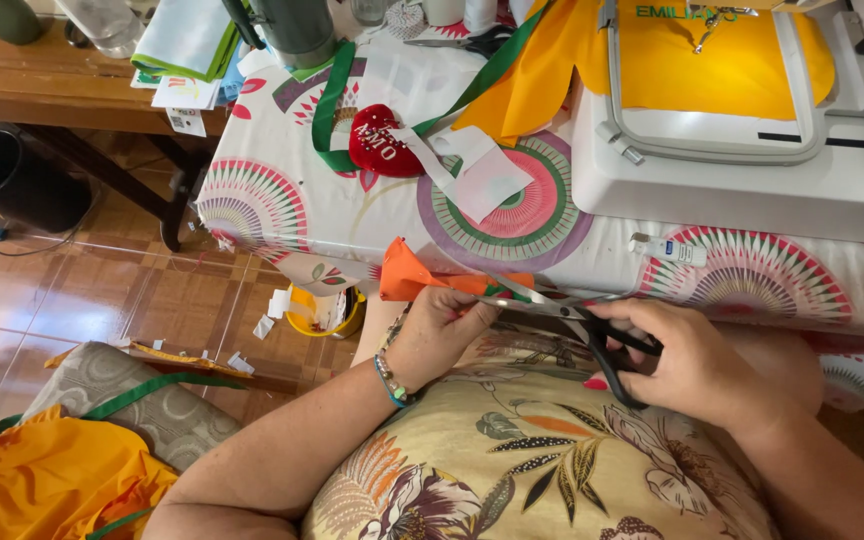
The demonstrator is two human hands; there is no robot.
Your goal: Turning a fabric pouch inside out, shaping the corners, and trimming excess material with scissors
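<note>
My left hand [439, 330] pinches an orange cloth [414, 275] at the table [282, 200] edge, fingers closed on its folded end. My right hand [697, 365] grips black-handled scissors [562, 310], fingers through the loops, blades open at the cloth beside my left fingers. Beyond, on the patterned tablecloth, lie a red heart cushion [384, 142], a green ribbon [327, 110] and an embroidery hoop [717, 150] over yellow fabric [712, 70].
</note>
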